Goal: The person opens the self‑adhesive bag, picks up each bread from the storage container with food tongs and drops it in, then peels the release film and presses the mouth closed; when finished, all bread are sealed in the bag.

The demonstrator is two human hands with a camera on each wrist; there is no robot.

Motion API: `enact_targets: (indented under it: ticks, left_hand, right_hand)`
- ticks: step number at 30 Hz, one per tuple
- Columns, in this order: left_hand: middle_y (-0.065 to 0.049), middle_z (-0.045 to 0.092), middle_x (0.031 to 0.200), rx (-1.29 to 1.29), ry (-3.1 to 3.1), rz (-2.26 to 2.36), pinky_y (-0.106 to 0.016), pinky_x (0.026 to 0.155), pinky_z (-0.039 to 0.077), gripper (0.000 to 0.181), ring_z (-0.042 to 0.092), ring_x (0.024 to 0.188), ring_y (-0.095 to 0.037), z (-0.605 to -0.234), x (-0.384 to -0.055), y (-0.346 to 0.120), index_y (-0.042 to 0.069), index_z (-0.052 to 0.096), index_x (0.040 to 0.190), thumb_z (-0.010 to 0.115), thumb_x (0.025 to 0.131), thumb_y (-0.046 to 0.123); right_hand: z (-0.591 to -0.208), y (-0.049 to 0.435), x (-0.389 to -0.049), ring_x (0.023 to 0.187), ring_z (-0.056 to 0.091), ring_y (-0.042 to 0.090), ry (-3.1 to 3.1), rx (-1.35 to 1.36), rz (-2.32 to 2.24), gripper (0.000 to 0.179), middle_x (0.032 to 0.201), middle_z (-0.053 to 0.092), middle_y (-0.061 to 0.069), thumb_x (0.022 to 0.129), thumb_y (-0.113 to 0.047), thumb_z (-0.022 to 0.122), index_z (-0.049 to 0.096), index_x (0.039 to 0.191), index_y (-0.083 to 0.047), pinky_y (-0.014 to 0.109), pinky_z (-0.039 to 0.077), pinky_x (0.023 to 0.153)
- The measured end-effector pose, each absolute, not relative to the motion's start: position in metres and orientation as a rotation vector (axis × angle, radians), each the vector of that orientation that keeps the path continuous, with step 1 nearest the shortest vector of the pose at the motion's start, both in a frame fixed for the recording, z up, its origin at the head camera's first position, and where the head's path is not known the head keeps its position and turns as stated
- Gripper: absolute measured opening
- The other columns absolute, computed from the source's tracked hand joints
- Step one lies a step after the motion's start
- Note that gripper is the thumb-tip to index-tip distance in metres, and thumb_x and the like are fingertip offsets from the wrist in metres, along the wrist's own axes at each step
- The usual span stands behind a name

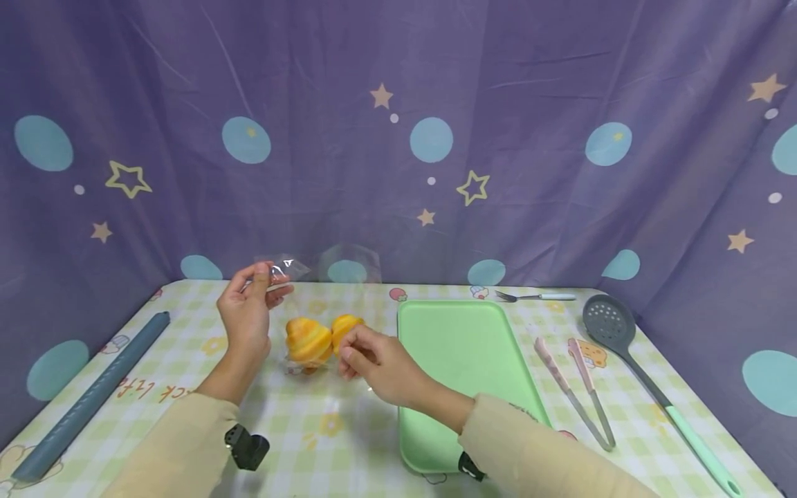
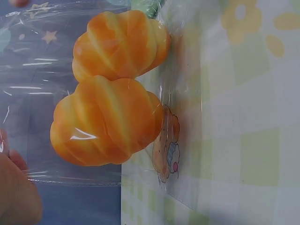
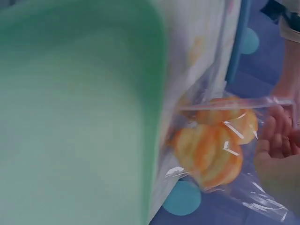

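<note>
Two orange-yellow striped bread rolls lie side by side in a clear plastic bag. In the head view the rolls are between my hands, low over the checked cloth. My left hand is raised at the left and pinches the upper part of the bag between thumb and fingers. On the other side, my right hand has curled fingers and pinches the bag near the second roll, partly covering that roll. The rolls also show through shiny film in the right wrist view.
A green tray lies under my right forearm. Right of it are tongs with pink ends, a grey slotted skimmer with a mint handle, and a fork behind. A grey-blue roll lies along the left edge.
</note>
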State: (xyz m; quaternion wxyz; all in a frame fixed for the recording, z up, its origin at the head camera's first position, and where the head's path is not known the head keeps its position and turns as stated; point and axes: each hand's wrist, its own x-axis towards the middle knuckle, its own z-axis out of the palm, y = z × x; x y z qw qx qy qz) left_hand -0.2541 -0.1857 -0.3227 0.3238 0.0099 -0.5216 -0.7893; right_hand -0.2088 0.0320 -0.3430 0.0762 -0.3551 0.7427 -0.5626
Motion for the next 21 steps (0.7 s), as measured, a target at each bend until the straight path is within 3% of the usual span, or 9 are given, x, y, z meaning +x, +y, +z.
enact_targets:
  ticks: [4,11,17,21]
  left_hand:
    - [-0.004,0.075,0.075,0.030,-1.368,-2.073,-0.018,0.057,0.054,0.015,0.073,0.063,-0.012,-0.323,-0.255,-0.186,0.005,0.072,0.099,0.062,0.102,0.016]
    - [-0.003,0.075,0.074,0.031,-1.369,-2.075,-0.018,0.057,0.054,0.015,0.073,0.062,-0.012,-0.324,-0.256,-0.186,0.003,0.071,0.100,0.063,0.102,0.016]
    - [-0.002,0.074,0.072,0.029,-1.370,-2.065,-0.018,0.056,0.054,0.015,0.073,0.062,-0.012,-0.324,-0.256,-0.186,0.005,0.072,0.099,0.062,0.102,0.016]
    - [0.000,0.074,0.071,0.026,-1.374,-2.063,-0.018,0.056,0.054,0.014,0.072,0.061,-0.011,-0.325,-0.256,-0.186,0.008,0.072,0.097,0.062,0.103,0.015]
  right_hand:
    - [-0.349,0.040,-0.212,0.080,0.068,0.021,2.361,-1.064,-1.347,0.014,0.086,0.068,0.008,0.107,-0.012,0.055,0.063,0.098,-0.005,0.023,0.054,0.074]
    - [-0.358,0.053,-0.222,0.066,0.051,0.000,2.516,-1.235,-0.906,0.010,0.078,0.067,-0.002,0.100,-0.006,0.065,0.069,0.091,-0.007,0.016,0.047,0.066]
    - [-0.357,0.058,-0.222,0.075,0.051,0.004,2.719,-1.389,-0.355,0.009,0.082,0.063,-0.009,0.093,-0.009,0.076,0.078,0.086,-0.014,0.016,0.046,0.074]
    - [-0.358,0.062,-0.223,0.071,0.043,0.009,2.813,-1.423,-0.170,0.018,0.075,0.056,-0.009,0.089,-0.005,0.076,0.076,0.075,-0.016,0.016,0.038,0.064]
